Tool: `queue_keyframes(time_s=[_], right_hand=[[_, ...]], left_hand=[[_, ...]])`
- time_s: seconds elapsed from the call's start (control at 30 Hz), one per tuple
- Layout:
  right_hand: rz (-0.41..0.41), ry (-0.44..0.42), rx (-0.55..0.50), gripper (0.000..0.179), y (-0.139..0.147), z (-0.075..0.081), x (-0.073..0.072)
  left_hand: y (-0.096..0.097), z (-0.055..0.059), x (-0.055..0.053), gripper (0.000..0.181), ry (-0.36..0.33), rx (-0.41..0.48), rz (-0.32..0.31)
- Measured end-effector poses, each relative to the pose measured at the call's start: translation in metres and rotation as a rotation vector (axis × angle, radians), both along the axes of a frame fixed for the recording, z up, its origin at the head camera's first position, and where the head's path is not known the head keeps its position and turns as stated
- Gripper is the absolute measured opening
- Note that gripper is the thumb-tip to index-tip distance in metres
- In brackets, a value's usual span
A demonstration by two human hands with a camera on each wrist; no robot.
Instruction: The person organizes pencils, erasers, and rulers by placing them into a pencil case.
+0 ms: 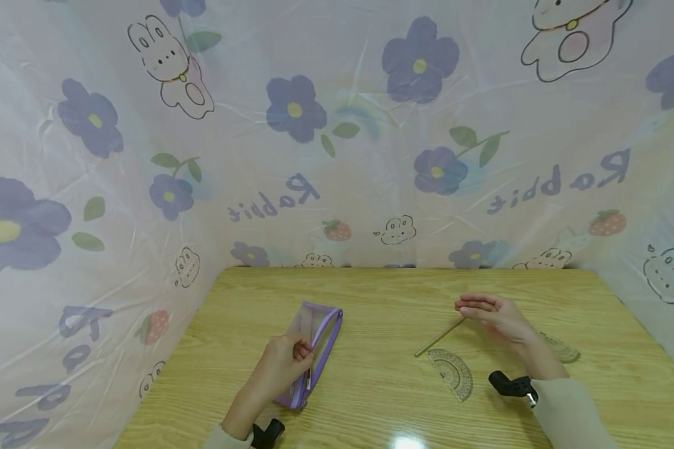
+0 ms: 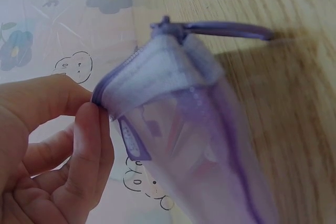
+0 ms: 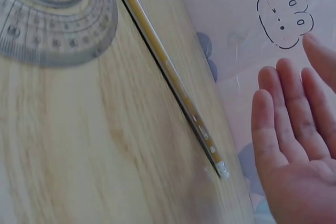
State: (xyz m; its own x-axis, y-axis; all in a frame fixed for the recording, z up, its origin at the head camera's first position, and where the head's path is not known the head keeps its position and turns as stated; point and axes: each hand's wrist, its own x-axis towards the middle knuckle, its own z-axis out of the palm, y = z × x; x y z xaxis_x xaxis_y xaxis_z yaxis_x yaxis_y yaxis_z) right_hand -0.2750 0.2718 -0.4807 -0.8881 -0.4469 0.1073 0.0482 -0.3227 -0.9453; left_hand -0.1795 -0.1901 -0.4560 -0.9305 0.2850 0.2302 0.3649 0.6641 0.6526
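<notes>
My left hand [image 1: 281, 366] pinches the zipped edge of a purple see-through pencil case [image 1: 321, 312] between thumb and forefinger. In the left wrist view the pencil case [image 2: 194, 135] has a purple loop strap at its end, and blurred shapes show through its side. My right hand [image 1: 502, 321] hovers at the far end of a yellow pencil [image 1: 439, 337], fingers straight and holding nothing. The right wrist view has the pencil [image 3: 168, 72] lying on the table, its white end towards my right hand [image 3: 299, 145]. A clear protractor [image 1: 454, 373] lies beside the pencil's near end.
Another clear half-round protractor [image 1: 564, 350] lies to the right, partly behind my right forearm. The wood-grain table [image 1: 371, 386] is bordered at the back and sides by a printed curtain [image 1: 359, 168]. Black wrist-camera mounts [image 1: 511, 385] stick out from both wrists.
</notes>
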Motion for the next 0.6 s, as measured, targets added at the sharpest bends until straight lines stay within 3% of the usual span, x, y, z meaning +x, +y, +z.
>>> queue_keyframes(time_s=[0.6], right_hand=[[-0.06, 0.096, 0.049, 0.033, 0.017, 0.002, -0.007]], left_hand=[[-0.001, -0.003, -0.001, 0.008, 0.014, -0.01, -0.01]])
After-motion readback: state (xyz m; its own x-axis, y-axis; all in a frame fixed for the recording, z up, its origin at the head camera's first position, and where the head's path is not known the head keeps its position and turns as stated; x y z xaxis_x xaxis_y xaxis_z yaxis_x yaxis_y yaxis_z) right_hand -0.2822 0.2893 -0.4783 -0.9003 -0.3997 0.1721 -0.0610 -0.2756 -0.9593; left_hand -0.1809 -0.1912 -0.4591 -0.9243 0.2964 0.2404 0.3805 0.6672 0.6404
